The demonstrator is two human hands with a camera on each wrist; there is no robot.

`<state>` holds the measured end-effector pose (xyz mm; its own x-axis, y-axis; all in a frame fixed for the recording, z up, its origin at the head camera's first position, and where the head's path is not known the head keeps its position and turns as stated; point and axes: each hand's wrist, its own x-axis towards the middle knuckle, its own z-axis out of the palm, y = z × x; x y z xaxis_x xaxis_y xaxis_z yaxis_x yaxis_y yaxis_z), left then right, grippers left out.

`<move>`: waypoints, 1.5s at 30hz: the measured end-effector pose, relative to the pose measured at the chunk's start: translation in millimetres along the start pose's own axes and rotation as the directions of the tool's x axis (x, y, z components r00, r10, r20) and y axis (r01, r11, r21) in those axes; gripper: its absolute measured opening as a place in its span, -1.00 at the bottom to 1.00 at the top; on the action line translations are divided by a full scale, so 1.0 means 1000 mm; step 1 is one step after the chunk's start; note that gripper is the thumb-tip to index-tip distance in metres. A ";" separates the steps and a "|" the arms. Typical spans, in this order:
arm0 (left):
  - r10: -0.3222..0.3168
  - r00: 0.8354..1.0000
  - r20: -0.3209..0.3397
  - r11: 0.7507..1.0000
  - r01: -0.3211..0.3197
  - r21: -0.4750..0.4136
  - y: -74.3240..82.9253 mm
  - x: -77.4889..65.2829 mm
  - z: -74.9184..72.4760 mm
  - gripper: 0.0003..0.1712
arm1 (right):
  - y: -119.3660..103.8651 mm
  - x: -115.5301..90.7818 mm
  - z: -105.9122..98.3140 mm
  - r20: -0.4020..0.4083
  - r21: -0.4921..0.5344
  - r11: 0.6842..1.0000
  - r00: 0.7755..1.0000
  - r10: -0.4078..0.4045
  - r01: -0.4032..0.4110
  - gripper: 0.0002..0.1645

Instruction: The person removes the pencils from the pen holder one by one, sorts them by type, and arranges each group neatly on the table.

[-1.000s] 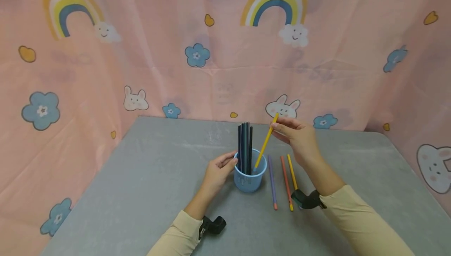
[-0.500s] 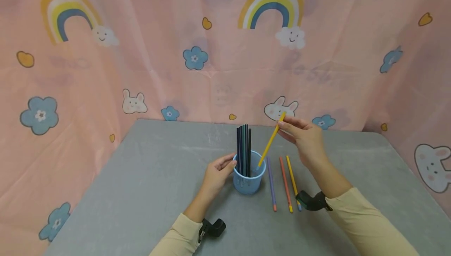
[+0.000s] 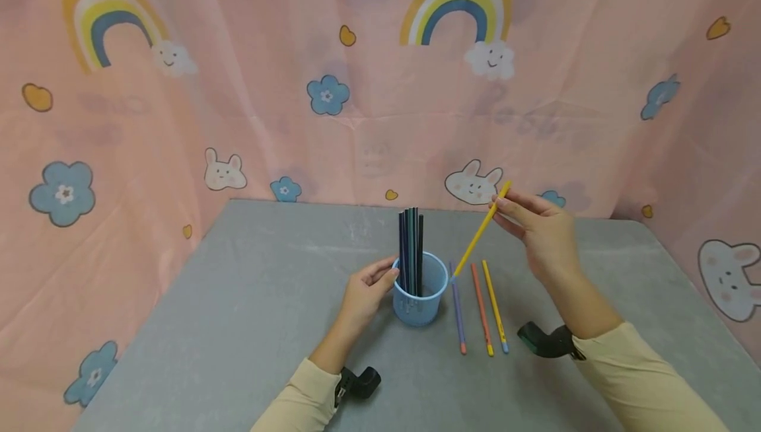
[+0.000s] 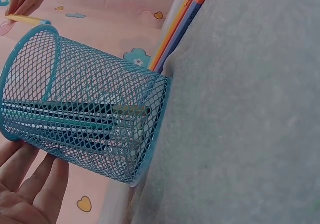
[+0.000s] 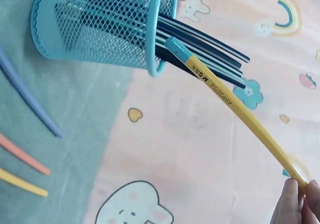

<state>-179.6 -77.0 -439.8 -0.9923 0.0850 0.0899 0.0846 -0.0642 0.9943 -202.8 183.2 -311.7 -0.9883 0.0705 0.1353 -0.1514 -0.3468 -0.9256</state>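
Right now, taking the cup as the middle of a dial with twelve pointing away from the person, I see the left hand (image 3: pixel 366 287) over at nine o'clock, thumb and fingers holding the side of the blue mesh cup (image 3: pixel 416 313) near its rim. The cup stands upright on the grey table (image 3: pixel 267 326). Inside it a bunch of dark pencils (image 3: pixel 410 247) leans a little, gathered towards the nine o'clock side, their ends rising well above the rim.

Out at two o'clock, the right hand (image 3: pixel 543 230) pinches a yellow pencil (image 3: pixel 480 234) near its upper end, between thumb and fingertips. That pencil hangs tilted in the air, its blue end pointing down and in towards the cup, just outside the rim at about three o'clock. Printed lettering shows near the blue end.

On the table, from three round to four o'clock, three more lie side by side, roughly parallel: a purple pencil (image 3: pixel 458 313) nearest the cup, then an orange pencil (image 3: pixel 482 310), then a second yellow pencil (image 3: pixel 495 306). Each has a differently coloured tip towards the person. Behind the table, at twelve, hangs a pink cloth (image 3: pixel 380 121) printed with rainbows, rabbits and flowers.
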 end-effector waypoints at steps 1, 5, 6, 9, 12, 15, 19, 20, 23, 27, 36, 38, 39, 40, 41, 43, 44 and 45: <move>0.002 1.000 0.001 1.000 -0.002 0.000 0.001 0.000 0.000 -0.57 | -0.001 0.000 -0.002 0.000 0.003 1.000 1.000 0.000 0.000 -0.88; 0.009 1.000 0.006 1.000 -0.009 0.000 0.002 0.000 0.001 -0.57 | -0.001 0.000 -0.011 -0.006 -0.020 1.000 1.000 0.009 -0.009 -0.86; 0.006 1.000 0.008 1.000 -0.006 -0.004 0.002 0.000 0.001 -0.58 | -0.001 -0.001 -0.013 -0.007 -0.022 1.000 1.000 0.011 -0.011 -0.85; 0.004 1.000 0.011 1.000 -0.004 -0.005 0.001 0.001 0.002 -0.58 | 0.001 -0.001 -0.020 -0.006 -0.027 1.000 1.000 0.010 -0.010 -0.83; 0.003 1.000 0.006 1.000 -0.003 -0.016 0.001 0.002 0.003 -0.59 | 0.002 -0.001 -0.026 -0.006 -0.055 0.998 1.000 0.000 -0.001 -0.84; 0.012 1.000 0.006 1.000 -0.012 -0.021 0.000 0.002 0.003 -0.59 | 0.003 0.000 -0.034 -0.020 -0.112 0.994 1.000 0.008 -0.011 -0.86; 0.011 1.000 0.014 1.000 -0.011 -0.011 0.001 0.001 0.003 -0.59 | 0.004 0.001 -0.045 -0.027 -0.195 0.979 0.998 0.050 -0.054 -0.89; 0.010 1.000 0.014 1.000 -0.010 -0.009 0.001 0.001 0.003 -0.59 | 0.005 0.001 -0.048 -0.023 -0.215 0.975 0.998 0.058 -0.062 -0.89; 0.011 1.000 0.011 1.000 -0.011 -0.009 0.001 0.002 0.003 -0.59 | 0.008 0.003 -0.055 -0.017 -0.269 0.960 0.997 0.073 -0.074 -0.89; 0.027 0.999 0.019 1.000 -0.027 -0.004 0.000 0.003 0.002 -0.59 | 0.013 0.004 -0.064 -0.055 -0.375 0.920 0.993 0.101 -0.115 -0.90; 0.040 0.999 0.020 0.999 -0.040 0.002 -0.001 0.001 0.000 -0.58 | 0.027 0.009 -0.079 -0.087 -0.499 0.836 0.973 0.215 -0.230 -0.91; 0.035 0.999 0.016 0.999 -0.035 -0.003 -0.001 0.001 -0.001 -0.58 | 0.031 0.011 -0.082 -0.082 -0.506 0.824 0.965 0.248 -0.255 -0.86; 0.035 0.999 0.013 0.999 -0.035 -0.004 -0.001 0.001 -0.001 -0.59 | 0.034 0.012 -0.084 -0.082 -0.518 0.812 0.961 0.263 -0.267 -0.76; 0.035 0.999 0.010 0.999 -0.035 -0.002 -0.001 0.001 -0.001 -0.59 | 0.037 0.014 -0.087 -0.083 -0.530 0.801 0.957 0.277 -0.278 -0.64; 0.036 0.999 0.008 0.999 -0.036 -0.004 -0.001 0.001 -0.001 -0.59 | 0.040 0.016 -0.089 -0.089 -0.543 0.787 0.952 0.291 -0.292 -0.50; 0.034 0.999 0.005 0.999 -0.033 -0.008 -0.001 0.001 -0.002 -0.59 | 0.050 0.022 -0.098 -0.109 -0.550 0.773 0.945 0.309 -0.317 -0.34; 0.039 0.999 0.006 0.999 -0.039 -0.008 0.000 0.000 -0.002 -0.59 | 0.056 0.025 -0.103 -0.126 -0.544 0.771 0.941 0.315 -0.331 -0.34; 0.040 0.999 0.007 0.999 -0.040 -0.009 0.000 0.000 -0.002 -0.59 | 0.060 0.027 -0.105 -0.140 -0.546 0.764 0.937 0.321 -0.343 -0.33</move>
<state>-180.2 -78.9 -440.4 -0.9875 0.0890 0.1305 0.1238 -0.0766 0.9893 -236.7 263.0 -400.4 -0.9719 0.0855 -0.2194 0.2332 0.2217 -0.9468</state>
